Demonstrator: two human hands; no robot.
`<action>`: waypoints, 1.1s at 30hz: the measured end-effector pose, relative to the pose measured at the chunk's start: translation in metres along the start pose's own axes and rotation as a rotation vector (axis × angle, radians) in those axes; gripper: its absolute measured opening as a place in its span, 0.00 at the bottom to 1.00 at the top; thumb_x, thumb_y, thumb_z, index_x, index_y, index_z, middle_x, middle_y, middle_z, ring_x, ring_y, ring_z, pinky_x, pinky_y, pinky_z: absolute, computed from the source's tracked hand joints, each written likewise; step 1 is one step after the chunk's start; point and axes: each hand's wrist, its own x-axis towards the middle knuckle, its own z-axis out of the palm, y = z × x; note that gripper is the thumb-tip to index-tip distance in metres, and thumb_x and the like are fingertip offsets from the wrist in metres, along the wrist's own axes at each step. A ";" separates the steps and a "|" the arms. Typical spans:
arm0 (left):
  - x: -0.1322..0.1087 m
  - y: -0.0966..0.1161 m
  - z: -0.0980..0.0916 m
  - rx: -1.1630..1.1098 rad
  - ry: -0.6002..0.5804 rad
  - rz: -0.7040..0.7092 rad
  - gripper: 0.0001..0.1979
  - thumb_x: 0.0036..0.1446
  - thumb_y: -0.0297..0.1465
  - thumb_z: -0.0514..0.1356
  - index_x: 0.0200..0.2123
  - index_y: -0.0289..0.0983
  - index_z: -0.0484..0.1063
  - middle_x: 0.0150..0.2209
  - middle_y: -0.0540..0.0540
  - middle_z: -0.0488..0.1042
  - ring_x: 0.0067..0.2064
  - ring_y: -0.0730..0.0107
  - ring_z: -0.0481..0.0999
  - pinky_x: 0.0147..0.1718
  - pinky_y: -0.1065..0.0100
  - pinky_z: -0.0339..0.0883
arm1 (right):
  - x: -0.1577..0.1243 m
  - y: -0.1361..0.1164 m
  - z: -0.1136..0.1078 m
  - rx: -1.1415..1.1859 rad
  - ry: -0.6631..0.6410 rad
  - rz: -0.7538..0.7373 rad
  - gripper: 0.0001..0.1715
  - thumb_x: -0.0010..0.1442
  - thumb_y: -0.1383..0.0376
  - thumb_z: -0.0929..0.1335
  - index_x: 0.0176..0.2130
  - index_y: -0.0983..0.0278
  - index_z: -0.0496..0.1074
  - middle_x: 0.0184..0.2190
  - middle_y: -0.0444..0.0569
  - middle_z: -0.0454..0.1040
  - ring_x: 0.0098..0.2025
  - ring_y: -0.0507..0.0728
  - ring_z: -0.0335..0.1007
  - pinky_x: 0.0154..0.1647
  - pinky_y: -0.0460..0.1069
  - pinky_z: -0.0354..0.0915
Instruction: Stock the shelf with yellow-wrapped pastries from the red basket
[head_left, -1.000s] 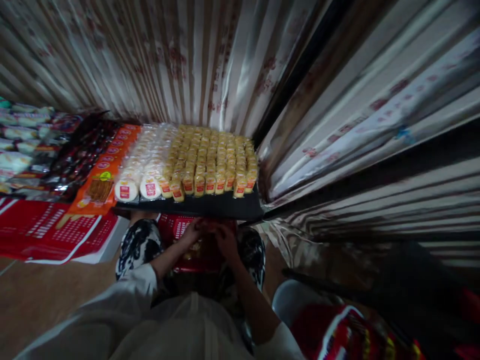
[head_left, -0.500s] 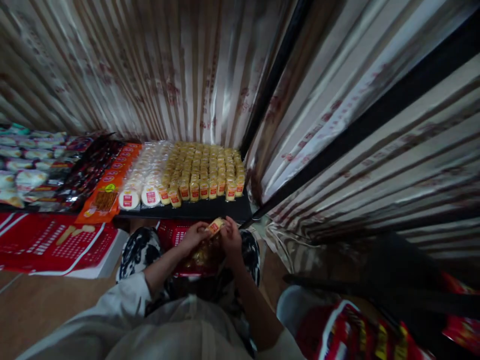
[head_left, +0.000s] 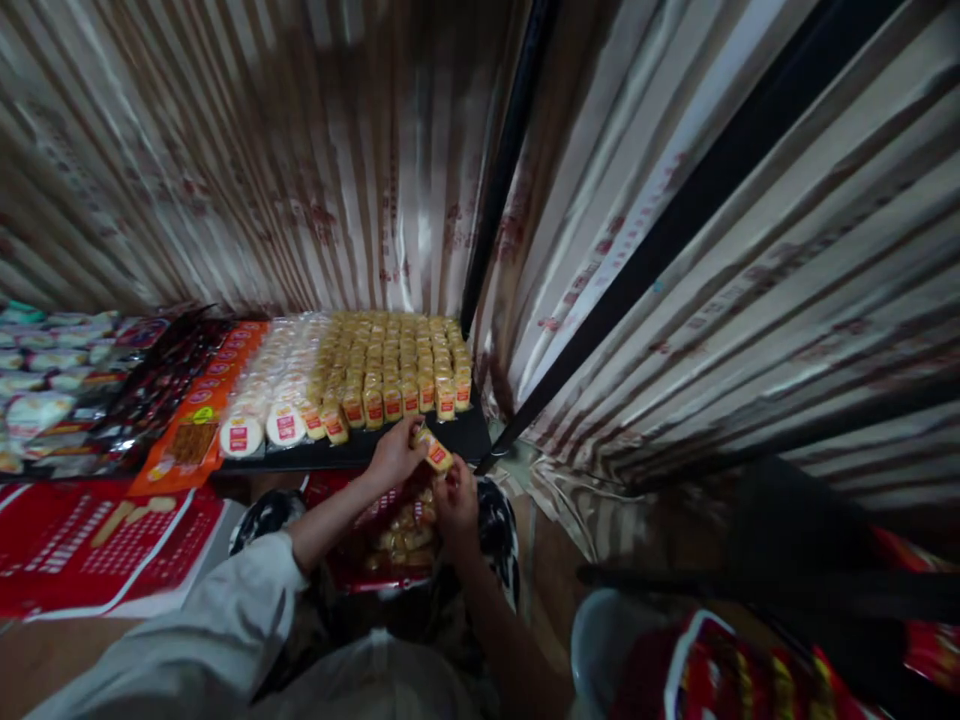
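A small yellow wrapped snack cake (head_left: 435,453) with a red label is held at a slant between my two hands. My left hand (head_left: 396,455) pinches its upper left end. At its lower right end, the fingers of my right hand (head_left: 456,500) are closed on the wrapper. Below them a red basket (head_left: 341,560) sits between my knees, with several wrapped cakes (head_left: 405,540) inside. Just ahead, rows of matching yellow packets (head_left: 390,365) stand on a black shelf (head_left: 420,435). Round white packets (head_left: 285,425) with red labels lie to their left.
An orange snack bag (head_left: 199,420) and dark packets (head_left: 154,385) lie further left on the shelf. A red carton (head_left: 67,540) stands below. Striped curtains (head_left: 337,150) and a black post (head_left: 517,150) close off the back. Red bags (head_left: 720,670) are at lower right.
The cake packet has turned: its left end is now the higher one and its right end the lower. My left hand has risen and moved right; the whole view has shifted a little.
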 end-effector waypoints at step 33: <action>0.057 0.022 0.053 0.390 0.121 0.478 0.18 0.56 0.26 0.52 0.50 0.38 0.67 0.52 0.41 0.64 0.55 0.58 0.59 0.54 0.55 0.59 | 0.092 0.008 0.002 -0.382 0.109 -0.369 0.24 0.59 0.64 0.58 0.55 0.65 0.62 0.54 0.60 0.59 0.58 0.62 0.55 0.55 0.61 0.58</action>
